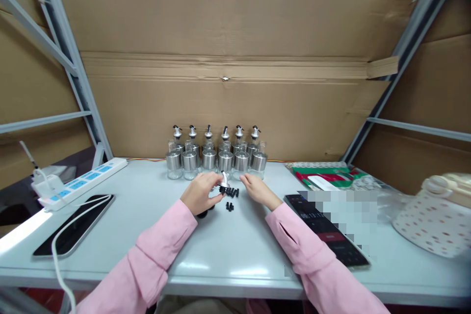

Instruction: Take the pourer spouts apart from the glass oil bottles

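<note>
My left hand (203, 193) pinches a pourer spout (224, 181) with a silvery cap and a black lower part, just above the tabletop. To its right is my right hand (258, 190), its thumb and fingers drawn together; anything between them is too small to make out. Small black pieces (230, 207) lie on the table between my hands, with more beside the spout. Behind my hands stand glass bottles with metal sleeves. Several in the front row (190, 161) have bare necks, while the back row (193, 132) carries pourer spouts. Dark round items (202, 214) are partly hidden under my left hand.
A power strip (88, 181) and a cabled phone or tablet (75, 228) lie at left. On the right are a lit phone (327, 230), a green and red packet (331, 176) and a spotted pouch (434, 221). Cardboard (228, 113) walls the back.
</note>
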`<state>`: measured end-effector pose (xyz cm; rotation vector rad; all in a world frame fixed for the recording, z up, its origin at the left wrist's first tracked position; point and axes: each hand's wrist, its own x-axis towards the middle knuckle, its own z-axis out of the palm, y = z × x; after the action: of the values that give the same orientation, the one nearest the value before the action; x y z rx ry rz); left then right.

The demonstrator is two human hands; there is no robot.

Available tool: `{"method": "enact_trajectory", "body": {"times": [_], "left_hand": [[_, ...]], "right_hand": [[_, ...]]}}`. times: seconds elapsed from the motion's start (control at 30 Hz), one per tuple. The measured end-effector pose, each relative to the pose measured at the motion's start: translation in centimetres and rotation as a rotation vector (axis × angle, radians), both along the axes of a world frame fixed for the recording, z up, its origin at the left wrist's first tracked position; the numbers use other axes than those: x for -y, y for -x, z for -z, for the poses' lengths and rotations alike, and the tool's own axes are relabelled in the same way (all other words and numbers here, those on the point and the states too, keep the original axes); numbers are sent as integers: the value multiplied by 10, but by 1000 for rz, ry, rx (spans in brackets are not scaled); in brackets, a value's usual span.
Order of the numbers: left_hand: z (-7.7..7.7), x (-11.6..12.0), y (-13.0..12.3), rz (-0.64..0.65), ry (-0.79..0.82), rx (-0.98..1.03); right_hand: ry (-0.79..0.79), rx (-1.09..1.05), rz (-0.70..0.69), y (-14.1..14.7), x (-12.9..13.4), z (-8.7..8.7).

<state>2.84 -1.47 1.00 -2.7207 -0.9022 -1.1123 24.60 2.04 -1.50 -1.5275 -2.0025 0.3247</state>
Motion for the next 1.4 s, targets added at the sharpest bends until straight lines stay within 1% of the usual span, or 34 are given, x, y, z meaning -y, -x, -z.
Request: {"method": "enact_trajectory", "body": {"times": [0.07, 0.13, 0.23, 0.33, 0.43, 0.57, 0.67, 0.8, 1.0, 1.17, 1.4], "left_hand": [[0, 0, 0, -2, 9, 6], [0, -1, 1, -8, 22, 12], [-1, -2, 2, -18, 38, 21], [-2, -3, 3, -43, 45, 36], [-2, -3, 4, -58, 53, 40], [-1, -3, 4, -53, 60, 25], [1, -4, 3, -50, 66, 30], [1, -4, 3, -43, 70, 22], [-1, -4, 4, -51, 64, 22], [2, -7, 4, -50, 76, 10], [2, -7, 5, -65, 99, 6]], "right_hand": [[-39, 125, 8, -4, -4, 6], [-62, 198, -22, -6, -6, 9], [-65, 249, -41, -8, -6, 6], [-31, 239, -23, -15, -4, -2], [47, 216, -29, -22, -2, -7], [149, 252, -64, -22, 0, -5], [175, 266, -99, -19, 1, -3], [206, 234, -146, -16, 2, -4], [190, 198, -198, -11, 8, -8], [143, 239, -168, -6, 13, -14], [134, 282, -206, 0, 13, -8]]}}
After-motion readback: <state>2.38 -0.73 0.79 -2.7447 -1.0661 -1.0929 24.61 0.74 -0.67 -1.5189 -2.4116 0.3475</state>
